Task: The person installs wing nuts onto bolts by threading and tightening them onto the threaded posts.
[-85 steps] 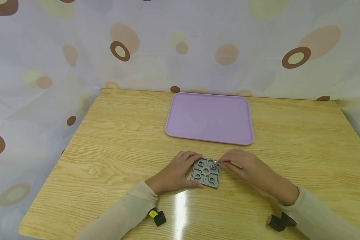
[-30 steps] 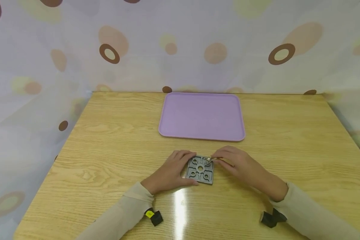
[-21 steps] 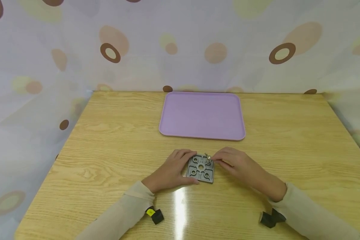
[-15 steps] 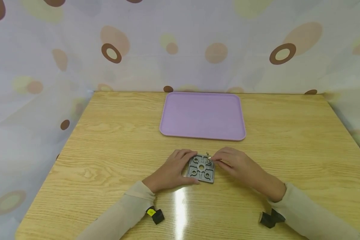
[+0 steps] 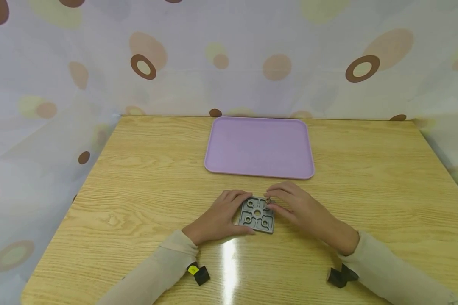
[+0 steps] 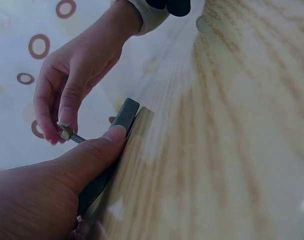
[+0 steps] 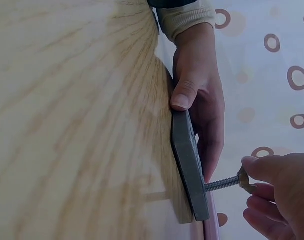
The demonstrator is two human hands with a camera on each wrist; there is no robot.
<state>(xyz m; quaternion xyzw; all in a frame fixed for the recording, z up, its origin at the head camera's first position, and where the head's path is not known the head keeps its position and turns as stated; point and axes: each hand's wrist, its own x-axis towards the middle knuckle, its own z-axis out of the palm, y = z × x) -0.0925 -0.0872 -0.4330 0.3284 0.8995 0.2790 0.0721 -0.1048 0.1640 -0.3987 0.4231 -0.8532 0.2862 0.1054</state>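
Note:
A square grey metal plate [image 5: 256, 225], with round holes and raised ribs, lies on the wooden table. My left hand [image 5: 218, 221] grips it from the left, thumb on the near edge and fingers on the far edge. Out of its far right corner rises a threaded bolt [image 7: 222, 184], plain in the right wrist view. At the bolt's upper end sits a brass-coloured wing nut [image 7: 246, 181]. The thumb and fingers of my right hand [image 5: 304, 212] pinch this nut, which they partly hide in the head view.
Behind the hands, a lilac tray [image 5: 259, 148] lies on the table [image 5: 152, 178]. A spotted cloth [image 5: 248, 51] hangs along the back and sides. Black wrist cameras [image 5: 202, 275] stick out beneath both sleeves.
The wing nut has turned between my right fingers, which now reach farther round its far side. My left hand keeps its grip on the plate. The head view has shifted slightly.

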